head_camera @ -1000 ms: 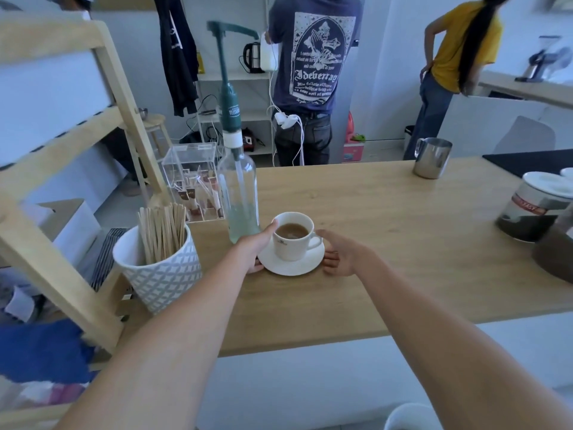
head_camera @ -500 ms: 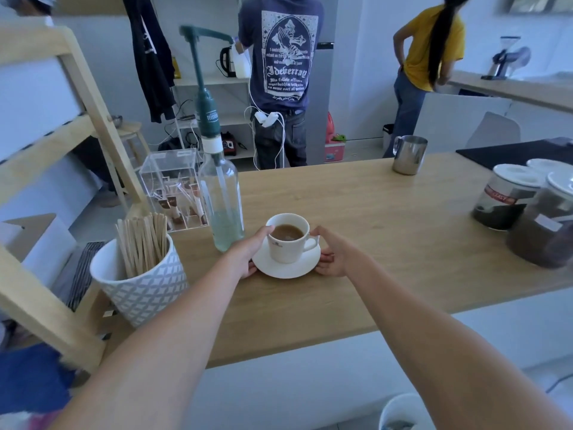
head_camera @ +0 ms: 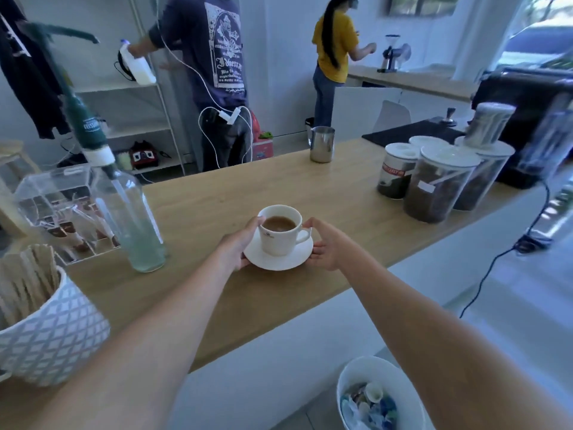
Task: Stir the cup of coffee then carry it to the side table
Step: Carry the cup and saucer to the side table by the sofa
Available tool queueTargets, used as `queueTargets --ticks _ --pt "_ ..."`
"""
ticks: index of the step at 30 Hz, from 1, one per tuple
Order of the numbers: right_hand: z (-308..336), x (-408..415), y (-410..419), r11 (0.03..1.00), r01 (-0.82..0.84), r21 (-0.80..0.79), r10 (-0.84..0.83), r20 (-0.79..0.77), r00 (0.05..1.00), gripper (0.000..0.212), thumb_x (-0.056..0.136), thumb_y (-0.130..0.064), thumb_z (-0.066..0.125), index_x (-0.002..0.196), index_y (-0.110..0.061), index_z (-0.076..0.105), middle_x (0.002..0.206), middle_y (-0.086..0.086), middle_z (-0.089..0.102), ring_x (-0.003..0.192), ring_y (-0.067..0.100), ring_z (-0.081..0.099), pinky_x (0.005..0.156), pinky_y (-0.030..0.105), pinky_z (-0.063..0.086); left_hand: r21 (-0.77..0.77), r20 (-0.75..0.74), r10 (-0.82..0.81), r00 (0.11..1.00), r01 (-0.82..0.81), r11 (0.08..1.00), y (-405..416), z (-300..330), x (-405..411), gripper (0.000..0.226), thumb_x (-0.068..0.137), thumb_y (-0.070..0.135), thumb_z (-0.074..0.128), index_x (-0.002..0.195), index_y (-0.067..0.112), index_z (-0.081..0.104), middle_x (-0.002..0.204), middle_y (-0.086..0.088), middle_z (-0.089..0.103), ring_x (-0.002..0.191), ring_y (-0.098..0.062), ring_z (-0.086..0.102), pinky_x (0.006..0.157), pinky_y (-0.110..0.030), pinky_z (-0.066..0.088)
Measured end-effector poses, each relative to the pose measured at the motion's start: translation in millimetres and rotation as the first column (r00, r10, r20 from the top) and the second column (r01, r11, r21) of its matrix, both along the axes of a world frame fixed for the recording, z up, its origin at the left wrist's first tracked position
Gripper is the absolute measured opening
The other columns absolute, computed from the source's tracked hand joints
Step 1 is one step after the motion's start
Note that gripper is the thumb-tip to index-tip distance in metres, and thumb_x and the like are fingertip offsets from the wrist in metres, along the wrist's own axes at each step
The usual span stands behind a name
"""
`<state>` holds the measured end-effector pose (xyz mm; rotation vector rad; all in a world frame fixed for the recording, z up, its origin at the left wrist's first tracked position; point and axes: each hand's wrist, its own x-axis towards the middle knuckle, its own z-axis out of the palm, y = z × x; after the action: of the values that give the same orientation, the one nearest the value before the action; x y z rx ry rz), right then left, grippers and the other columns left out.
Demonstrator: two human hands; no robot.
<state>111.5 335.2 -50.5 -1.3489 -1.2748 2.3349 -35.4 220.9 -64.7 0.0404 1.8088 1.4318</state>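
A white cup of brown coffee (head_camera: 279, 234) stands upright on a white saucer (head_camera: 279, 259), above the wooden counter (head_camera: 310, 193). My left hand (head_camera: 240, 242) grips the saucer's left rim, thumb against the cup's lip. My right hand (head_camera: 325, 245) holds the saucer's right rim, just beside the cup's handle. Whether the saucer touches the counter I cannot tell.
A clear pump bottle (head_camera: 130, 212) stands left of the cup, with an acrylic sachet box (head_camera: 55, 209) behind it. A patterned pot of wooden stirrers (head_camera: 40, 321) sits near left. Lidded jars (head_camera: 440, 184), a steel jug (head_camera: 322, 144), two people beyond, a white bin (head_camera: 378, 395) below.
My view has swung to the right and more of the jars and coffee machine shows. Both hands have closed in on the saucer's rim and stay on it.
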Motion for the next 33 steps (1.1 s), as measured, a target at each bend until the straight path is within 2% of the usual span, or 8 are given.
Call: queueTargets --ticks 2,5,8,11,17,21,27,33 --pt "2 26 12 0.998 0.062 0.008 -0.062 -0.005 0.998 0.039 0.073 -0.025 0.064 0.102 0.0 0.056 0.092 0.013 0.062 0.079 0.026 0.063 0.072 0.032 0.055 -0.005 -0.005 -0.05 0.999 0.05 0.999 21 -1 19 0.101 0.029 0.064 0.076 0.118 0.018 0.062 0.11 -0.003 0.07 0.094 -0.021 0.067 0.064 -0.031 0.054" --pt "5 65 28 0.99 0.139 0.02 -0.139 0.009 0.99 0.045 0.071 -0.025 0.066 0.109 -0.003 0.055 0.102 0.014 0.064 0.092 0.028 0.066 0.084 0.034 0.056 0.003 -0.017 -0.129 0.991 0.129 0.992 47 4 54 0.086 0.047 0.062 0.079 0.115 0.013 0.061 0.106 -0.004 0.069 0.086 -0.02 0.066 0.061 -0.03 0.053" --pt "7 119 43 0.974 0.225 0.029 -0.226 0.016 0.974 0.037 0.074 -0.027 0.065 0.101 -0.003 0.056 0.097 0.014 0.065 0.088 0.027 0.066 0.081 0.034 0.055 -0.011 -0.027 -0.227 0.973 0.227 0.974 76 6 100 0.07 0.063 0.057 0.078 0.113 0.012 0.059 0.094 -0.003 0.066 0.081 -0.019 0.063 0.07 -0.032 0.054" --pt "6 179 54 0.949 0.314 0.029 -0.314 0.024 0.949 0.03 0.075 -0.027 0.064 0.089 -0.003 0.054 0.09 0.014 0.065 0.081 0.026 0.066 0.078 0.033 0.055 -0.019 -0.021 -0.321 0.947 0.321 0.947 101 9 153 0.067 0.066 0.056 0.078 0.112 0.012 0.058 0.087 -0.005 0.063 0.074 -0.018 0.061 0.059 -0.031 0.052" --pt "3 294 69 0.91 0.415 0.024 -0.416 0.034 0.909 0.053 0.071 -0.029 0.066 0.111 0.003 0.053 0.099 0.017 0.065 0.088 0.028 0.067 0.082 0.034 0.056 -0.009 -0.004 -0.457 0.89 0.457 0.89 134 16 262 0.06 0.072 0.053 0.076 0.11 0.01 0.059 0.081 -0.005 0.063 0.069 -0.017 0.061 0.055 -0.029 0.05" --pt "5 387 71 0.867 0.495 0.052 -0.497 0.029 0.867 0.044 0.074 -0.028 0.063 0.104 0.003 0.053 0.09 0.014 0.064 0.078 0.025 0.064 0.068 0.03 0.054 0.014 0.036 -0.567 0.823 0.567 0.824 153 15 351 0.052 0.075 0.048 0.075 0.103 0.009 0.056 0.084 -0.008 0.063 0.073 -0.02 0.062 0.061 -0.03 0.053" --pt "7 508 71 0.799 0.595 0.083 -0.598 0.015 0.801 0.035 0.078 -0.03 0.062 0.094 0.001 0.054 0.089 0.013 0.063 0.078 0.024 0.063 0.077 0.03 0.054 0.048 0.043 -0.697 0.716 0.696 0.717 176 17 465 0.045 0.076 0.046 0.075 0.089 0.008 0.055 0.087 -0.012 0.064 0.077 -0.025 0.064 0.083 -0.036 0.055" --pt "8 619 64 0.653 0.753 0.082 -0.756 0.003 0.655 0.042 0.078 -0.029 0.062 0.103 0.002 0.052 0.087 0.014 0.062 0.078 0.025 0.063 0.081 0.032 0.053 0.039 0.027 -0.826 0.563 0.825 0.564 203 23 577 0.046 0.077 0.044 0.075 0.091 0.005 0.055 0.088 -0.013 0.064 0.078 -0.025 0.065 0.076 -0.035 0.057"
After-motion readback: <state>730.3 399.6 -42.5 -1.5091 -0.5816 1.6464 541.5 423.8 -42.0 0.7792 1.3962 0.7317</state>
